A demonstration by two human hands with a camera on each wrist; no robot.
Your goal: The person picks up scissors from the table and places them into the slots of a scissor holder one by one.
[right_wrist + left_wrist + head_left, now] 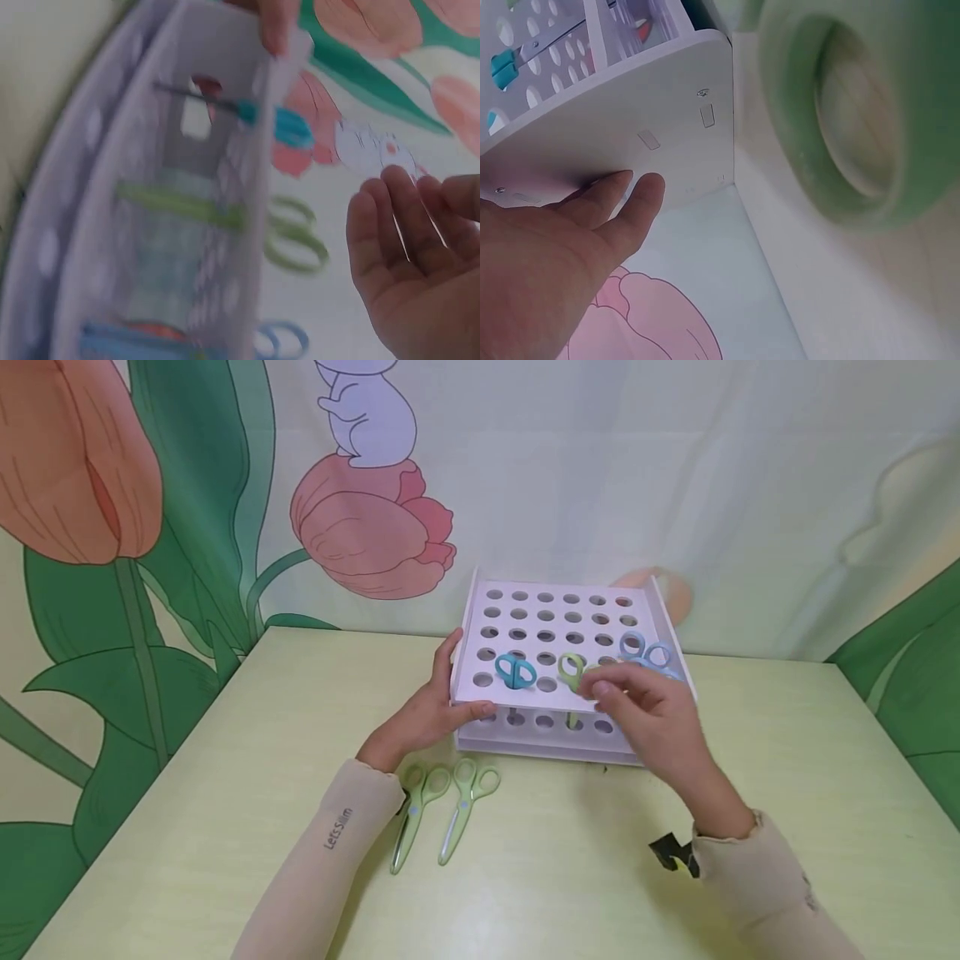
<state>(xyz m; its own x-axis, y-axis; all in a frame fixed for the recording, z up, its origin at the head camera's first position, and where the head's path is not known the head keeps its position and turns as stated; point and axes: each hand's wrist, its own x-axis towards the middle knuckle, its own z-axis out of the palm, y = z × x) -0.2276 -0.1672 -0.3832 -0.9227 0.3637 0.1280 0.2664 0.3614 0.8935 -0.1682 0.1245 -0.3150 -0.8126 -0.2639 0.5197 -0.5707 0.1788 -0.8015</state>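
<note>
My left hand point(420, 710) holds the left side of a white rack point(540, 700) with round holes, thumb over the front edge and fingers along the side panel. Three pairs of scissors hang in its front part: teal scissors point(516, 672), light green scissors point(572, 680) and blue scissors point(651, 666) at the right. My right hand point(652, 718) hovers by the green handles with its fingers loosely bent. The right wrist view shows that hand empty and apart from the green scissors point(300, 256), whose blades point down inside the rack.
Two more pairs of light green scissors, the left pair point(411, 822) and the right pair point(459, 814), lie in front of the rack by my left sleeve. A black and yellow piece point(670, 852) shows at my right cuff. Behind the table hangs a flower-patterned cloth point(555, 485).
</note>
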